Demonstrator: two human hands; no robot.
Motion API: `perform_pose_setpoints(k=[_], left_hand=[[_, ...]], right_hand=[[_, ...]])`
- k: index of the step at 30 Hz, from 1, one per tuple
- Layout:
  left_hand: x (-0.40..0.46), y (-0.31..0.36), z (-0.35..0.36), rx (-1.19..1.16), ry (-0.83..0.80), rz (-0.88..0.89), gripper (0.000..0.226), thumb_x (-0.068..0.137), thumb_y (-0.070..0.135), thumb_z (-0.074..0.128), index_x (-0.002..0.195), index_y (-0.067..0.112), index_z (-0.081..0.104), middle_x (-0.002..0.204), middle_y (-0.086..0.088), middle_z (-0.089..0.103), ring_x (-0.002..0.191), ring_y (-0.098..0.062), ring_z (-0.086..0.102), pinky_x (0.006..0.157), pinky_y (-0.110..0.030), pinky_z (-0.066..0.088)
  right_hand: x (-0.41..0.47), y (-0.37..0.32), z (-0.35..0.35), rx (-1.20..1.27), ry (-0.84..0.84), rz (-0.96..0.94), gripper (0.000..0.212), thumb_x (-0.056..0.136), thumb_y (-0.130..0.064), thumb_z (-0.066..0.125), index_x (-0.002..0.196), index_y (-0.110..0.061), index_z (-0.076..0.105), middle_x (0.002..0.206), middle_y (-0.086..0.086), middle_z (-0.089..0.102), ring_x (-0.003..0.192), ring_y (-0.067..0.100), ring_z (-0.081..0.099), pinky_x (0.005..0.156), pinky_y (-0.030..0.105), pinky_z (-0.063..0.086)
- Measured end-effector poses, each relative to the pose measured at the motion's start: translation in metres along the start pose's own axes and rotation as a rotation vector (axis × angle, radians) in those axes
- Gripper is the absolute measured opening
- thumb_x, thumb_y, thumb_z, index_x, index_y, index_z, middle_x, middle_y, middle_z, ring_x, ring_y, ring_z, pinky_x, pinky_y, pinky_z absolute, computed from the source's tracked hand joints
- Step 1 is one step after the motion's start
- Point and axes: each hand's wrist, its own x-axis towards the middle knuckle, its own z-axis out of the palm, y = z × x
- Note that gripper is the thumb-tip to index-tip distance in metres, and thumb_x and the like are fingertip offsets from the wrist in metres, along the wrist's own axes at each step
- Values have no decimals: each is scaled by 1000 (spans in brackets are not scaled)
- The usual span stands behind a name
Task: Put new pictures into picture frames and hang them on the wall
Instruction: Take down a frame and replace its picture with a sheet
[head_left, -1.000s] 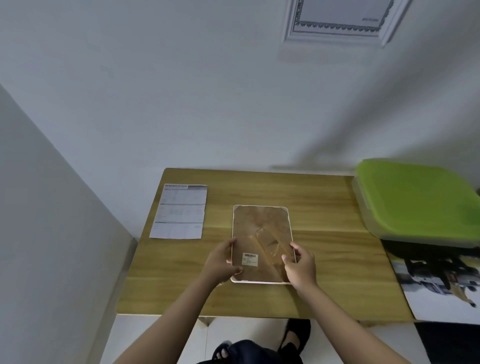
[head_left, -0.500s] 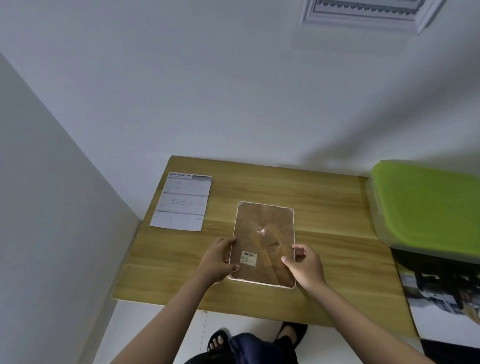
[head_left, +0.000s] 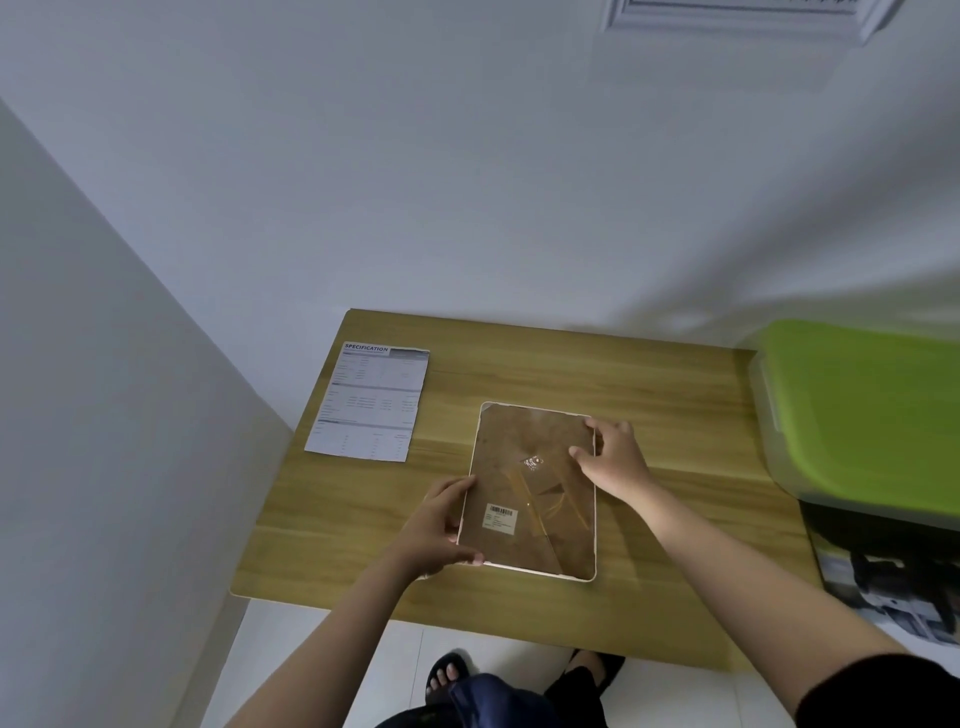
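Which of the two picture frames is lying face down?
The brown-backed frame on the table, held by both hands. The white frame hangs on the wall.

right hand (head_left: 613, 457) now higher on frame (head_left: 530, 488)

Plain home or office corner: bare white walls (head_left: 467, 182), small wooden table (head_left: 649, 374), specification sheet (head_left: 371, 402), tiled floor (head_left: 311, 670).

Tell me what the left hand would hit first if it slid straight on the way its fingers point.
Probably nothing soon: the left hand points up along the picture frame edge; bare table, then the wall. Depth is unclear.
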Motion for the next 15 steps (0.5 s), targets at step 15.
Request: perform_pose_setpoints(k=[15], left_hand=[[-3, -4, 0, -9, 2, 51, 107, 56, 12, 89, 144, 16, 29, 137, 12, 29, 111, -13, 50, 80, -11, 51]], right_hand=[[18, -6, 0, 116, -32, 159, 63, 71, -18, 79, 127, -12, 51, 124, 8, 41, 99, 20, 50, 90, 28, 42]])
